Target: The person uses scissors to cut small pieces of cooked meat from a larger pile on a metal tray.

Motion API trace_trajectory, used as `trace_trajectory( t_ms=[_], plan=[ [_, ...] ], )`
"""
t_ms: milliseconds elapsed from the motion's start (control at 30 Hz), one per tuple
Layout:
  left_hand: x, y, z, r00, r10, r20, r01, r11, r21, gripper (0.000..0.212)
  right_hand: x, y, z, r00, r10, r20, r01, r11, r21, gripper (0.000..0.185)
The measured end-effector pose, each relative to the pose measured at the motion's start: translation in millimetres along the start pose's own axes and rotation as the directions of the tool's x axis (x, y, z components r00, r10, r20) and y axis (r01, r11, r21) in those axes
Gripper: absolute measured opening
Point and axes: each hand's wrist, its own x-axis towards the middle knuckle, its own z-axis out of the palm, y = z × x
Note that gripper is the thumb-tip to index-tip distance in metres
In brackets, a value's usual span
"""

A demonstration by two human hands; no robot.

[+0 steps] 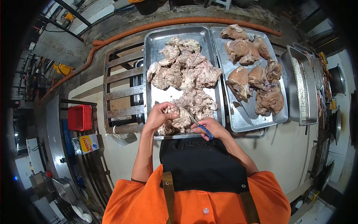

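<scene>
A metal sheet tray (pixel 154 96) right in front of me holds heaps of pale, frilly offal (pixel 186 68), which looks like intestine. Near its front edge my left hand (pixel 163 114) pinches a piece of this offal between thumb and fingers. My right hand (pixel 210 129) grips the blue handles of a pair of scissors (pixel 203 130), whose blades point up and left into the same piece. Whether the blades are apart is too small to tell. On a second metal tray (pixel 240 127) to the right lie large chunks of cooked meat (pixel 269 99) and a knife (pixel 242 105), partly under the meat.
A slatted metal rack (pixel 124 93) extends left from under the trays. Right of them stands a deep steel pan (pixel 303 89). Behind runs an orange pipe (pixel 156 25). At the left are a red plastic basket (pixel 80 117) and a printed box (pixel 86 144).
</scene>
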Motion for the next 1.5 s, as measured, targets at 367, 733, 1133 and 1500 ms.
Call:
trace_trajectory(
  t_ms=[367, 733, 1133, 1500],
  plan=[
    [5.3, 9.6, -22.4, 0.998, 0.064, -0.005, -0.065, 0.996, -0.063, 0.019, -6.4, 11.1, -14.1, 0.996, -0.071, 0.061, 0.087, 0.945, -0.316, 0.058],
    [-6.2, 39.4, 3.3, 0.947, 0.312, 0.079, -0.311, 0.823, 0.475, 0.029, 17.5, -6.3, 15.5, 0.996, -0.024, -0.09, 0.017, 0.997, -0.079, 0.049],
    [-8.6, -16.7, 54.5, 0.877, -0.052, -0.477, -0.297, 0.721, -0.626, 0.021, 10.9, 30.1, 23.5, 0.957, -0.291, -0.013, 0.291, 0.957, 0.012, 0.065],
    [-25.0, -5.6, 87.5, 0.85, 0.091, -0.519, -0.154, 0.985, -0.079, 0.028, 8.0, 17.9, 28.4, 0.921, -0.367, -0.129, 0.269, 0.839, -0.472, 0.062]
  ],
)
